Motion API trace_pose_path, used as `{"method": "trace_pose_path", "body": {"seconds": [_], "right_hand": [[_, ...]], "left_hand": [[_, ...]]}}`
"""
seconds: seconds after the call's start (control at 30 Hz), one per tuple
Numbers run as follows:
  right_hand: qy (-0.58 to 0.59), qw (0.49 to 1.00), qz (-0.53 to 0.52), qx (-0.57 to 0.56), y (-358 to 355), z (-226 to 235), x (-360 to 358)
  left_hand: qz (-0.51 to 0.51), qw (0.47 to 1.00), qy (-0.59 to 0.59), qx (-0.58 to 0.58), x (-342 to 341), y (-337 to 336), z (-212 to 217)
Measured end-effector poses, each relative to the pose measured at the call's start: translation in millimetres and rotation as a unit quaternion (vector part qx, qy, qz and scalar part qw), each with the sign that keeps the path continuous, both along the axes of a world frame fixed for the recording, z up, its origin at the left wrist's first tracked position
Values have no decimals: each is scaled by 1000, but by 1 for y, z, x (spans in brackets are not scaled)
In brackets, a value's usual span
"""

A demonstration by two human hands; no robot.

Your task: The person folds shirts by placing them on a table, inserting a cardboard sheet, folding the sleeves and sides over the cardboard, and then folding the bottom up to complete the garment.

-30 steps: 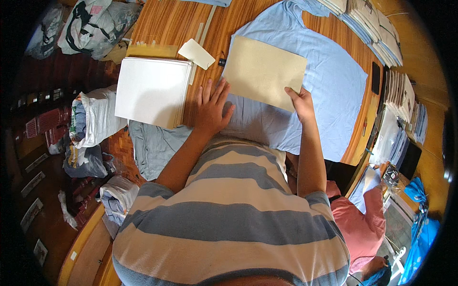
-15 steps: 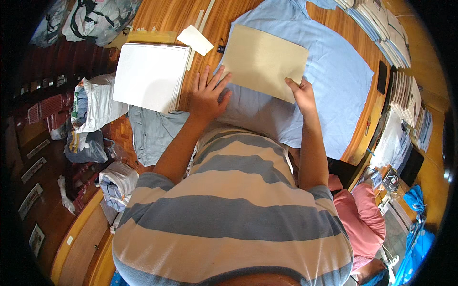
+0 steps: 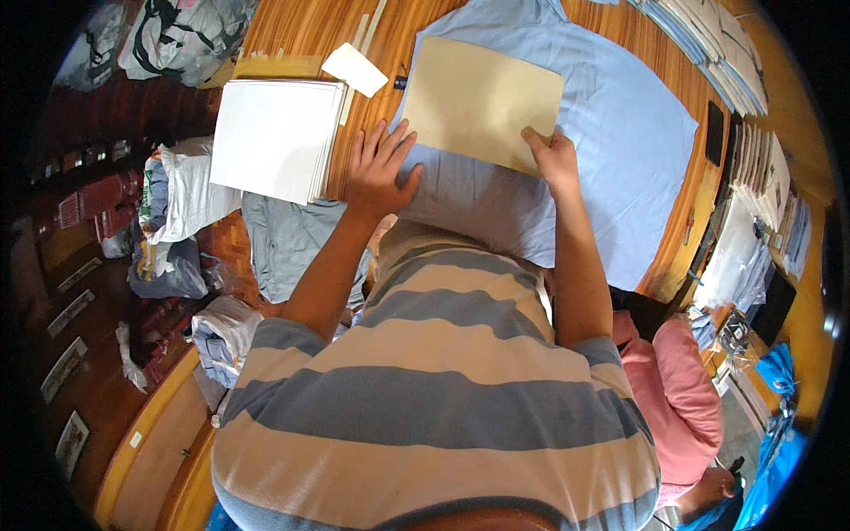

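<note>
A tan cardboard sheet lies over a light blue garment spread across the wooden table. My right hand grips the sheet's near right corner, thumb on top and the other fingers hidden beneath. Spread flat, my left hand rests by the garment's left edge, its fingertips close to the sheet's near left corner. Whether they touch the sheet I cannot tell. To the left of that hand is a stack of white sheets, with a small white card beyond it.
Stacks of folded, packed garments line the right side, near a black phone. Grey cloth hangs below the white stack. Filled plastic bags stand at left. A person in a pink sleeve is close at lower right.
The whole view has shifted slightly. The cardboard sheet and my right hand sit a little farther away and to the left; both hands keep much the same pose.
</note>
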State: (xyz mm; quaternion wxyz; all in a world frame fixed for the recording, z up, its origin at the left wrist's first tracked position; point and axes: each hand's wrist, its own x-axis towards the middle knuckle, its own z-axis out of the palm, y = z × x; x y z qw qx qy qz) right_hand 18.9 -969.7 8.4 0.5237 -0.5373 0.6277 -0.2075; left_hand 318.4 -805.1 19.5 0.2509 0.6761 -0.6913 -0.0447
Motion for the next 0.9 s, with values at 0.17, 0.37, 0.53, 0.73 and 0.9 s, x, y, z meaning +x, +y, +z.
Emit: {"method": "trace_pose_path", "body": {"seconds": [0.17,0.37,0.53,0.73,0.9], "right_hand": [[461,872,149,-66,-7,63,14],[368,903,209,-69,32,93,-33],[-161,942,-34,294,184,61,-147],[-95,854,-503,-88,256,-34,-296],[-8,885,-461,71,199,-25,-327]], "left_hand": [[4,1000,-13,13,-2,-1,2],[-4,1000,-8,6,-3,-1,2],[19,987,154,-41,-13,65,0],[207,838,466,196,-61,162,-89],[24,870,234,434,-38,115,-176]]}}
